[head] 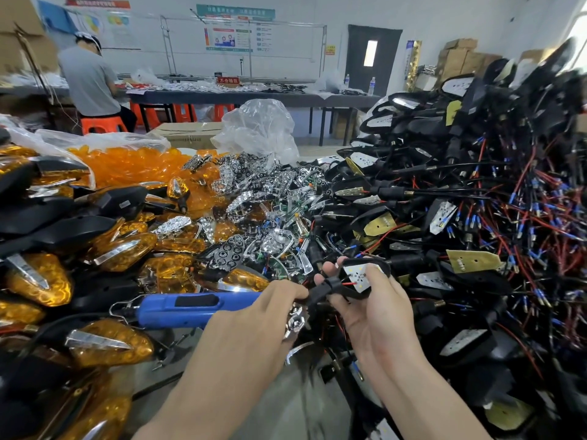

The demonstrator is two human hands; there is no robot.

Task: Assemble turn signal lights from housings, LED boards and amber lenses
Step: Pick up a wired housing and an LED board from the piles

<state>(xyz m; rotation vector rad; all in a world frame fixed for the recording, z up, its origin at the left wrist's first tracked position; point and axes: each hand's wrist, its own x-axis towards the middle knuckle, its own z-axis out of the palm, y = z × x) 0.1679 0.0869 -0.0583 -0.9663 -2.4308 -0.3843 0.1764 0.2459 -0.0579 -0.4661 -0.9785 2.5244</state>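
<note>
1. The fingers of the right hand (pixel 374 309) curl round a black housing (pixel 347 291), with the thumb lying on the white LED board (pixel 359 276) seated inside it.
2. The left hand (pixel 270 309) pinches the housing's stalk. A chrome reflector (pixel 295 322) shows under its fingers (held or loose, I cannot tell).
3. A blue screwdriver (pixel 190 308) lies just left of that hand.
4. Amber lenses (pixel 133 166) are heaped far left, and wired housings (pixel 476 201) are piled on the right.

Wall posters (pixel 236 30) too small to read; wired housing pile (pixel 476 185) cut off at rt edge.
</note>
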